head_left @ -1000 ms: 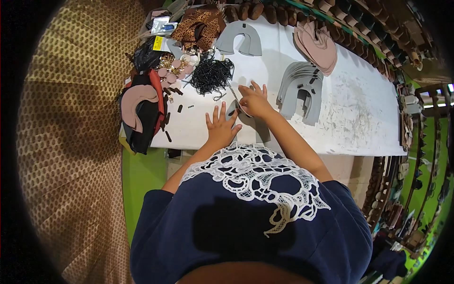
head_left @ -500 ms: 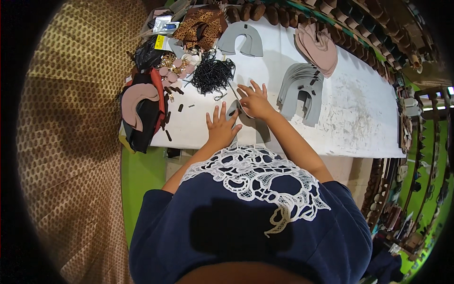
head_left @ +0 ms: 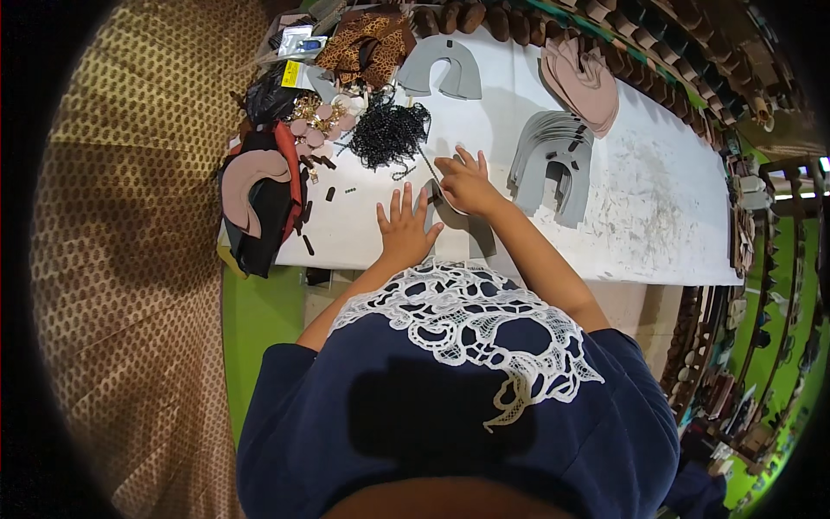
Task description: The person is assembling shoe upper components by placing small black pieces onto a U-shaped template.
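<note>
Both hands on a grey cut piece at the near edge of a white table.

L hand lies flat, fingers spread wide, palm down on the table, its thumb side touching the grey piece. R hand is just beyond, fingers loosely curled, fingertips pressing the piece's top; can't tell if it's pinched or only pressed. Piece sits between the two hands, partly hidden under R hand. Right of R fingers: grey stack of horseshoe-shaped cuts. Beyond the fingertips: black bead tangle. Left of L fingers: pink/black/red pile at table end. Farther out: single grey horseshoe, pink stack.
</note>
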`<state>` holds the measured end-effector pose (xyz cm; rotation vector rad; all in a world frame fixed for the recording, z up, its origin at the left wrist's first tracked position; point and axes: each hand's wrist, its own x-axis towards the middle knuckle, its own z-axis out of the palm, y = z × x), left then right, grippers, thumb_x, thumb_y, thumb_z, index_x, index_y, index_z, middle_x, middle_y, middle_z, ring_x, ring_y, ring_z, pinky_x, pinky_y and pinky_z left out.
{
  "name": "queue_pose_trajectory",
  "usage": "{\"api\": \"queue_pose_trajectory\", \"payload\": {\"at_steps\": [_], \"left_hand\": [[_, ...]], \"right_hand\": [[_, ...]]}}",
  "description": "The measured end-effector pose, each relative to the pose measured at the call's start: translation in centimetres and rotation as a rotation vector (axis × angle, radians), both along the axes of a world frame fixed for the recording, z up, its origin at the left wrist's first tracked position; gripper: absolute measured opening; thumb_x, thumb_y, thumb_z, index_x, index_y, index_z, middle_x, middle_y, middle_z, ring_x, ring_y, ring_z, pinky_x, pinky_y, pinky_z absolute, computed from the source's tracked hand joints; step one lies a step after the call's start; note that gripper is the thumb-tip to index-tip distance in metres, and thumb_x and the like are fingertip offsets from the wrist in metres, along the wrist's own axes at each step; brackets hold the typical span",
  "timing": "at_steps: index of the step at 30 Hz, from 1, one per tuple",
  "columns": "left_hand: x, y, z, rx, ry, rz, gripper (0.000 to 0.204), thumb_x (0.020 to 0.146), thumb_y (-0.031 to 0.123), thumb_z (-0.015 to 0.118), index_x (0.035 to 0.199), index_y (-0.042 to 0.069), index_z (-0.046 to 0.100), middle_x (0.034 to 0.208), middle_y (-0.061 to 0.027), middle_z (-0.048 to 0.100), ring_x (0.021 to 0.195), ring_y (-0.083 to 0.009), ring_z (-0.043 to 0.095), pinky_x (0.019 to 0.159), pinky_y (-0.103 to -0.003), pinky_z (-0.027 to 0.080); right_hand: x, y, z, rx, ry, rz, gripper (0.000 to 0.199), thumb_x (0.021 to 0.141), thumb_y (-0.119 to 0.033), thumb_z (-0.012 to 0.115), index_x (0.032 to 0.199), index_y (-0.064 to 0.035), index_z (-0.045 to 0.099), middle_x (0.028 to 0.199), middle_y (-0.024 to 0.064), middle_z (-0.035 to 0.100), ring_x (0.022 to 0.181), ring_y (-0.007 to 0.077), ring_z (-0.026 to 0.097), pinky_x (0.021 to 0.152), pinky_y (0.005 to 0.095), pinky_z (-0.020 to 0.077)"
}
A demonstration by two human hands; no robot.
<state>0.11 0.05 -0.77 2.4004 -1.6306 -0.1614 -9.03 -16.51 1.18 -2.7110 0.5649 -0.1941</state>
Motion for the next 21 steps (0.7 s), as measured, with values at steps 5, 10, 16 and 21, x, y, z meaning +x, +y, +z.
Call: {"api": "queue_pose_trajectory", "payload": {"at_steps": [5, 10, 16, 21], "left_hand": [[-0.1, 0.0, 0.0, 0.019, -0.031, 0.003, 0.075, 0.084, 0.054, 0.047, 0.143, 0.013, 0.025, 0.148, -0.0142, 0.019, 0.136, -0.0324, 0.015, 0.103, -0.061, 0.006], [-0.1, 0.0, -0.1, 0.021, -0.027, 0.009, 0.075, 0.084, 0.054, 0.047, 0.142, 0.013, 0.026, 0.148, -0.0138, 0.019, 0.136, -0.0318, 0.015, 0.103, -0.061, 0.006], [-0.2, 0.0, -0.1, 0.011, -0.018, 0.015, 0.075, 0.083, 0.054, 0.048, 0.142, 0.012, 0.027, 0.148, -0.0133, 0.02, 0.136, -0.0311, 0.016, 0.103, -0.061, 0.006], [-0.2, 0.0, 0.1, 0.032, -0.003, 0.017, 0.075, 0.083, 0.054, 0.048, 0.142, 0.012, 0.027, 0.147, -0.0129, 0.021, 0.136, -0.0311, 0.016, 0.103, -0.061, 0.005]], "right_hand": [[0.0, -0.1, -0.1, -0.003, 0.014, 0.004, 0.014, 0.077, -0.024, 0.058, 0.079, -0.0148, 0.069, 0.13, 0.0004, 0.046, 0.134, 0.0338, 0.022, 0.105, 0.0632, 0.009], [0.1, 0.0, 0.0, -0.013, 0.031, 0.02, 0.015, 0.076, -0.024, 0.058, 0.079, -0.0141, 0.069, 0.13, 0.0016, 0.046, 0.133, 0.033, 0.023, 0.105, 0.0624, 0.0091], [-0.2, -0.3, 0.5, -0.019, 0.067, 0.011, 0.014, 0.074, -0.022, 0.057, 0.075, -0.0134, 0.068, 0.132, 0.0021, 0.045, 0.133, 0.0333, 0.024, 0.106, 0.0622, 0.0097], [-0.6, -0.8, 0.6, 0.045, 0.053, -0.048, 0.012, 0.074, -0.022, 0.061, 0.072, -0.0132, 0.068, 0.132, 0.0005, 0.046, 0.134, 0.0345, 0.022, 0.106, 0.0613, 0.009]]}}
